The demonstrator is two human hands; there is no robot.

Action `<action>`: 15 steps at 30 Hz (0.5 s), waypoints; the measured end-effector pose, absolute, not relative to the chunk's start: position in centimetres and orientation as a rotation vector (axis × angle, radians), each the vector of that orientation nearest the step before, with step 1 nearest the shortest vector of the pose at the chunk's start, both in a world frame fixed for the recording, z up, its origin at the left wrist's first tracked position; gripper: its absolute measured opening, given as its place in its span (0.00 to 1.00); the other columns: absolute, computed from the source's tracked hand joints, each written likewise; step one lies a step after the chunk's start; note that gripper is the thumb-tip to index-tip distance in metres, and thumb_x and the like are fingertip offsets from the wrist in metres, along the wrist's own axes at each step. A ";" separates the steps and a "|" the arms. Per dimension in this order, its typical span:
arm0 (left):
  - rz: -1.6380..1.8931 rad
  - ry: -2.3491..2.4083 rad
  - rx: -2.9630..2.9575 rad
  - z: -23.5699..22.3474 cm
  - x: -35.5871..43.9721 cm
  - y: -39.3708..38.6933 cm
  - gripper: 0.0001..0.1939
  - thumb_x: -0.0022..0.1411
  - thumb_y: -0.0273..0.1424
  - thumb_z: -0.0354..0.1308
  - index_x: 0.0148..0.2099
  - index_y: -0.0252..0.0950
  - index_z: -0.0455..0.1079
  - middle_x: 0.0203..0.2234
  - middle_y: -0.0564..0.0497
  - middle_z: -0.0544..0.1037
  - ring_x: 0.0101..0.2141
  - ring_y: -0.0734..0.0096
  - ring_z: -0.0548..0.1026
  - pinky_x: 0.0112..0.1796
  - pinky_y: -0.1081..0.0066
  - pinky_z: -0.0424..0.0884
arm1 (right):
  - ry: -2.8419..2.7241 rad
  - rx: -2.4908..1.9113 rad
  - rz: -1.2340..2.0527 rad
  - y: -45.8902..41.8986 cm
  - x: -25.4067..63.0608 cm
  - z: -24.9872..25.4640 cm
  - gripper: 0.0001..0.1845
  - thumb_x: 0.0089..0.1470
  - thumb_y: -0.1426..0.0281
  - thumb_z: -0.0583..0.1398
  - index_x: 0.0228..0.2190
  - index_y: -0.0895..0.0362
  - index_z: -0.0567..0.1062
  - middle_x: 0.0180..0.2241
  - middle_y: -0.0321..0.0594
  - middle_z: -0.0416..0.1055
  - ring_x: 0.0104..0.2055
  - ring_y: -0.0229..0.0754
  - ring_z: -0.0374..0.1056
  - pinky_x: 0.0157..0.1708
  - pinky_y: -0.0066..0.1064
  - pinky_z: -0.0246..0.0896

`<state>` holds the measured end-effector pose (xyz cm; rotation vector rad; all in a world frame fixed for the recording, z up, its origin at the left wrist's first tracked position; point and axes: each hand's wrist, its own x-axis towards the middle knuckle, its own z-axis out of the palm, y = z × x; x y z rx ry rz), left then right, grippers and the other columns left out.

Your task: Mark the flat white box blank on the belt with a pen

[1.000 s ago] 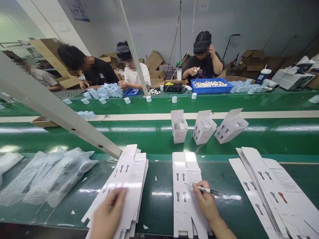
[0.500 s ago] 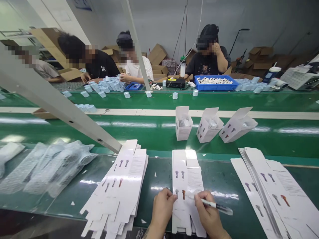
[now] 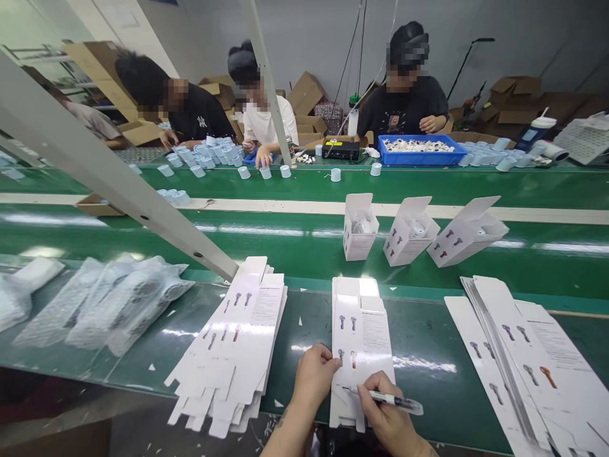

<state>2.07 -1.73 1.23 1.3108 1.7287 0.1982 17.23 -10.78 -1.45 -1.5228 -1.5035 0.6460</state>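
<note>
A small stack of flattened white boxes (image 3: 366, 343), printed with pictures of handheld gadgets, lies in front of me on the green work surface. My left hand (image 3: 314, 374) has its thumb and curled fingers closed at the left edge of the top flattened box. In my right hand (image 3: 387, 409) is a pen (image 3: 397, 401) with a clear barrel, its tip at the lower part of the printed face. To the left lies a larger pile of flattened boxes (image 3: 233, 349), and to the right another pile (image 3: 537, 355).
Three open-topped white boxes (image 3: 360, 244) with wrapped contents stand on the green conveyor belt (image 3: 266, 244). Bubble-wrapped items (image 3: 128, 304) lie left, beneath a slanted metal bar (image 3: 157, 222). Across the belt several people sit behind light-blue cups (image 3: 214, 152) and a blue tray (image 3: 421, 158).
My right hand has moved the pen down and left, to a lower spot on the box. The left hand keeps its place at the edge. Opposite, a co-worker's hand has reached to a cup.
</note>
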 end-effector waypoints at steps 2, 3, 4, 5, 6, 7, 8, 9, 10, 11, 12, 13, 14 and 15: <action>0.223 1.701 1.275 0.7 2.0 -1.7 0.06 0.52 0.25 0.61 0.26 0.35 0.67 0.19 0.56 0.71 0.26 0.71 0.71 0.27 0.74 0.58 | -1.473 -1.557 0.666 -11.0 17.1 -1.9 0.15 0.59 0.59 0.55 0.23 0.52 0.68 0.19 0.31 0.65 0.19 0.37 0.64 0.21 0.27 0.59; 0.230 1.690 1.262 0.6 2.0 -1.7 0.06 0.52 0.25 0.61 0.25 0.35 0.67 0.18 0.56 0.71 0.26 0.72 0.71 0.27 0.74 0.59 | -1.452 -1.570 0.689 -11.1 17.0 -2.1 0.15 0.58 0.59 0.56 0.23 0.52 0.68 0.19 0.31 0.65 0.20 0.37 0.63 0.22 0.27 0.59; 0.234 1.684 1.254 0.5 1.9 -1.7 0.06 0.52 0.25 0.61 0.25 0.35 0.67 0.18 0.57 0.70 0.25 0.72 0.71 0.27 0.75 0.59 | -1.429 -1.573 0.720 -11.2 17.0 -2.3 0.15 0.58 0.58 0.56 0.23 0.52 0.68 0.19 0.31 0.65 0.20 0.38 0.63 0.22 0.28 0.59; 0.237 1.679 1.249 0.5 1.9 -1.8 0.07 0.53 0.25 0.60 0.25 0.35 0.67 0.17 0.57 0.70 0.25 0.72 0.71 0.27 0.75 0.60 | -1.389 -1.574 0.752 -11.3 17.0 -2.4 0.16 0.57 0.58 0.57 0.23 0.53 0.68 0.19 0.31 0.65 0.20 0.38 0.62 0.22 0.28 0.58; 0.241 1.677 1.244 0.6 1.8 -1.8 0.07 0.54 0.25 0.60 0.25 0.36 0.66 0.17 0.57 0.70 0.25 0.72 0.71 0.27 0.75 0.60 | -1.327 -1.576 0.781 -11.4 17.1 -2.4 0.16 0.57 0.57 0.57 0.23 0.53 0.68 0.19 0.32 0.64 0.21 0.38 0.62 0.22 0.28 0.58; 0.245 1.677 1.243 0.8 1.7 -1.9 0.08 0.54 0.25 0.59 0.25 0.36 0.66 0.16 0.57 0.69 0.24 0.73 0.71 0.27 0.75 0.60 | -1.248 -1.576 0.809 -11.4 17.4 -2.3 0.17 0.57 0.57 0.58 0.22 0.53 0.68 0.19 0.31 0.64 0.21 0.38 0.61 0.23 0.28 0.57; 0.246 1.677 1.238 1.0 1.6 -1.9 0.08 0.55 0.25 0.59 0.24 0.36 0.66 0.16 0.57 0.69 0.23 0.73 0.70 0.27 0.75 0.60 | -1.152 -1.581 0.824 -11.2 17.7 -2.1 0.18 0.56 0.56 0.58 0.22 0.53 0.67 0.19 0.31 0.63 0.21 0.38 0.61 0.23 0.28 0.57; 0.246 1.676 1.230 1.2 1.5 -2.0 0.08 0.56 0.25 0.58 0.24 0.36 0.65 0.16 0.57 0.69 0.22 0.73 0.70 0.26 0.75 0.60 | -1.044 -1.590 0.820 -10.9 18.0 -1.9 0.18 0.56 0.55 0.58 0.22 0.53 0.67 0.19 0.31 0.63 0.22 0.38 0.60 0.24 0.28 0.57; 0.245 1.674 1.218 1.4 1.4 -2.0 0.09 0.56 0.25 0.57 0.24 0.36 0.65 0.16 0.57 0.69 0.22 0.73 0.70 0.26 0.75 0.60 | -0.940 -1.603 0.800 -10.6 18.4 -1.7 0.19 0.56 0.54 0.58 0.21 0.54 0.67 0.19 0.31 0.62 0.22 0.38 0.60 0.24 0.28 0.57; 0.244 1.671 1.204 1.6 1.3 -2.0 0.09 0.57 0.24 0.56 0.24 0.36 0.65 0.16 0.57 0.69 0.21 0.74 0.70 0.26 0.75 0.60 | -0.852 -1.612 0.772 -10.1 18.8 -1.5 0.20 0.56 0.54 0.59 0.21 0.54 0.66 0.19 0.31 0.62 0.23 0.38 0.59 0.25 0.29 0.56; 0.245 1.669 1.196 1.7 1.2 -2.1 0.08 0.57 0.24 0.56 0.25 0.36 0.65 0.16 0.57 0.70 0.21 0.73 0.70 0.26 0.75 0.60 | -0.787 -1.615 0.741 -9.5 19.2 -1.4 0.20 0.55 0.53 0.59 0.21 0.54 0.66 0.20 0.31 0.63 0.24 0.38 0.59 0.26 0.29 0.56; 0.241 1.672 1.202 1.8 1.2 -2.1 0.08 0.56 0.25 0.56 0.25 0.36 0.65 0.17 0.56 0.70 0.22 0.73 0.70 0.26 0.75 0.60 | -0.738 -1.615 0.706 -8.9 19.5 -1.5 0.21 0.54 0.52 0.60 0.22 0.54 0.67 0.20 0.31 0.63 0.24 0.38 0.59 0.27 0.29 0.56; 0.232 1.683 1.223 1.9 1.2 -2.1 0.07 0.55 0.25 0.57 0.26 0.36 0.65 0.18 0.56 0.71 0.23 0.73 0.70 0.26 0.75 0.59 | -0.700 -1.611 0.675 -8.4 19.7 -1.6 0.21 0.53 0.51 0.61 0.22 0.54 0.67 0.21 0.31 0.64 0.25 0.39 0.59 0.28 0.30 0.56; 0.216 1.699 1.257 1.9 1.2 -2.1 0.07 0.54 0.25 0.59 0.26 0.36 0.65 0.19 0.56 0.71 0.24 0.72 0.71 0.26 0.75 0.58 | -0.675 -1.602 0.656 -7.9 19.8 -1.9 0.22 0.52 0.50 0.61 0.22 0.54 0.66 0.21 0.31 0.64 0.25 0.39 0.60 0.29 0.31 0.56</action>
